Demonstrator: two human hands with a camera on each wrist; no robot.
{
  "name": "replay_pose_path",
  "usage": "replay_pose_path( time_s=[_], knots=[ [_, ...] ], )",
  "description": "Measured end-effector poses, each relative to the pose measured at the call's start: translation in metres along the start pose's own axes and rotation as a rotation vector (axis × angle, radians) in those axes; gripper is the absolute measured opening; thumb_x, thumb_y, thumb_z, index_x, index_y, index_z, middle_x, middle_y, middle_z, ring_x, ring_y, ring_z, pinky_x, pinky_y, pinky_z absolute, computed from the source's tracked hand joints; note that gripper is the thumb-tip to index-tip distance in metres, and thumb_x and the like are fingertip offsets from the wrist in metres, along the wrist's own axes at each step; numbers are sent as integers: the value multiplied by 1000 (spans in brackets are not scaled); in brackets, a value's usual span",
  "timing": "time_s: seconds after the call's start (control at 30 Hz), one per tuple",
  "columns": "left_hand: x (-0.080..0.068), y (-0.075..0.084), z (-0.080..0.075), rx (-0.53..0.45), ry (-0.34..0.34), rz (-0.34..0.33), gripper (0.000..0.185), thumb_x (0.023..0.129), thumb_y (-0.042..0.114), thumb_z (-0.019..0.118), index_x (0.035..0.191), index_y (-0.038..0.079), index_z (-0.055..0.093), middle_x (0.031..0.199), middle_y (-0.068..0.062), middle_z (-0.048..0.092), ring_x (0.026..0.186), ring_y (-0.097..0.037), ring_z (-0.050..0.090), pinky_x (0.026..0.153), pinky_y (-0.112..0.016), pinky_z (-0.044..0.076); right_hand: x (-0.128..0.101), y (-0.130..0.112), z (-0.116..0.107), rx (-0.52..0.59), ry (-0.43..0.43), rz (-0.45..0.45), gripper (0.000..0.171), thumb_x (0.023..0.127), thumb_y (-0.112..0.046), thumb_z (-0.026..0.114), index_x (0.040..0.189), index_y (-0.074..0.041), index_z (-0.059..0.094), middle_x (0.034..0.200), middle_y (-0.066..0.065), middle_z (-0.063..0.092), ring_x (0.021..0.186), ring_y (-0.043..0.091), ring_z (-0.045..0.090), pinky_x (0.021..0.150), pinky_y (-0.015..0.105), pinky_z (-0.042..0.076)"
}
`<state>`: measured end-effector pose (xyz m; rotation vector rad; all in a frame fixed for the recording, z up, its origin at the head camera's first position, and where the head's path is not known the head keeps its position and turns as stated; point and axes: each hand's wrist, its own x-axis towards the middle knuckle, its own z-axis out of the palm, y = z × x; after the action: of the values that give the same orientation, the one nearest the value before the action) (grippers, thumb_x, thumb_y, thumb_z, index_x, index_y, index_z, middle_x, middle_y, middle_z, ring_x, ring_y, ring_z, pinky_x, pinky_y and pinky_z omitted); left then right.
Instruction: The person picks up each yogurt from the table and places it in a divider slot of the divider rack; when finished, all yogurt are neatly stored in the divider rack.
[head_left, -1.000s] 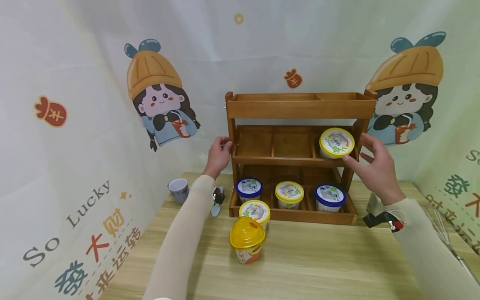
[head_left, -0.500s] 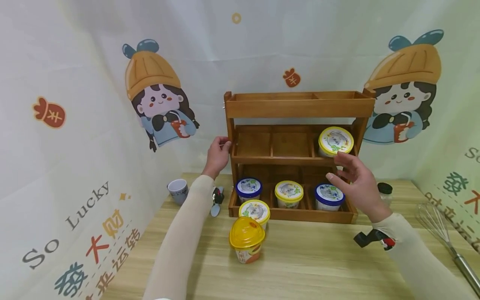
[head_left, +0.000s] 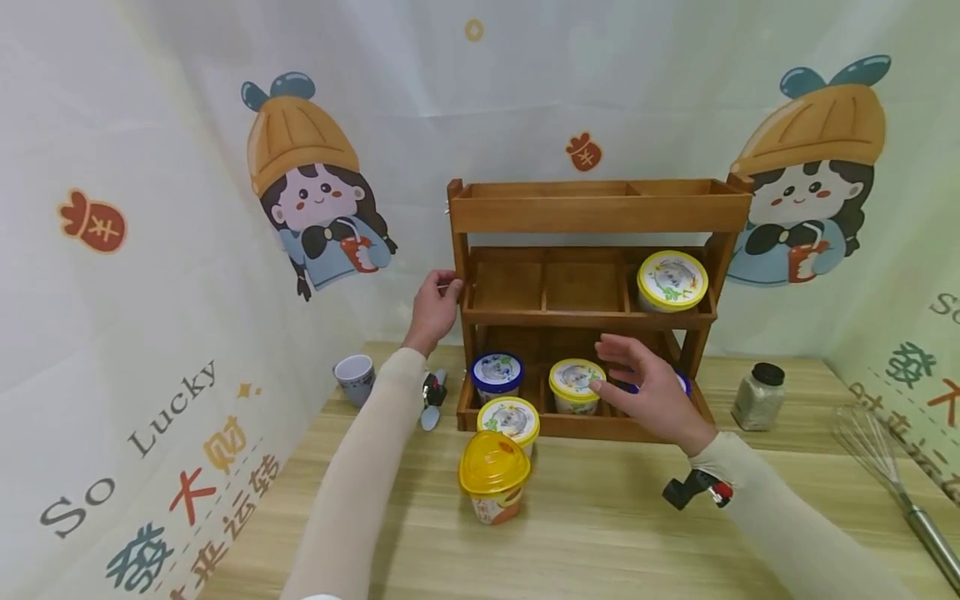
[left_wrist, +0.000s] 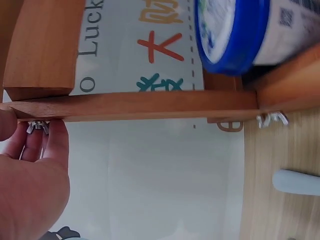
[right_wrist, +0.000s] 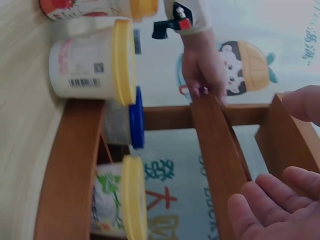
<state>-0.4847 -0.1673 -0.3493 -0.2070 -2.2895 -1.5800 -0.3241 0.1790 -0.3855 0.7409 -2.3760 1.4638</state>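
A three-tier wooden rack (head_left: 600, 215) stands at the back of the table. My left hand (head_left: 444, 293) grips its left post, fingers by a wing nut (left_wrist: 37, 127) in the left wrist view. My right hand (head_left: 626, 377) hovers open in front of the bottom shelf, holding nothing, and hides most of a blue-lid cup (head_left: 682, 382). Beside it on that shelf sit a yellow-lid cup (head_left: 576, 380) and another blue-lid cup (head_left: 497, 372). One yellow-lid cup (head_left: 672, 281) sits at the right of the middle shelf.
In front of the rack stand a yellow-lid cup (head_left: 510, 421) and a dome-lid orange cup (head_left: 493, 479). A small grey cup (head_left: 355, 379) and a spoon (head_left: 432, 414) lie left; a spice jar (head_left: 759, 397) and a whisk (head_left: 892, 483) lie right.
My right hand has left the yellow-lid cup on the middle shelf and moved down and left to the bottom shelf. The left hand stays on the post.
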Motion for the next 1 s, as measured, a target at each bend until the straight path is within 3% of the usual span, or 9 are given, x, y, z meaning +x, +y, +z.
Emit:
replay_pose_path(
  time_s=[0.13, 0.33, 0.5, 1.0],
  knots=[
    [-1, -3, 0, -34, 7, 4, 34, 112, 28, 54, 139, 7, 57, 142, -14, 60, 133, -32, 60, 110, -49, 53, 5, 1, 19, 24, -49, 18, 64, 98, -13, 77, 154, -5, 48, 151, 20, 59, 139, 40, 57, 110, 60, 51],
    [-2, -5, 0, -41, 21, -14, 38, 110, 33, 60, 142, 12, 59, 143, -9, 63, 135, -29, 59, 113, -47, 52, 8, 8, 46, 38, -127, 79, 68, 95, -23, 81, 153, -8, 49, 149, 23, 59, 138, 41, 58, 111, 58, 52],
    [0, -5, 0, -40, 25, 11, 41, 108, 33, 62, 143, 11, 60, 144, -10, 63, 135, -29, 59, 113, -47, 52, 11, 17, 63, 46, -150, 93, 66, 96, -22, 81, 152, -7, 50, 149, 23, 59, 137, 41, 58, 109, 60, 53],
    [4, -7, 1, -43, 60, 56, 34, 108, 26, 64, 137, 9, 63, 135, -14, 65, 126, -32, 63, 106, -48, 56, 12, 29, 87, 92, -205, 116, 72, 92, -21, 85, 153, -4, 50, 154, 22, 55, 139, 40, 57, 110, 52, 55]
  ],
)
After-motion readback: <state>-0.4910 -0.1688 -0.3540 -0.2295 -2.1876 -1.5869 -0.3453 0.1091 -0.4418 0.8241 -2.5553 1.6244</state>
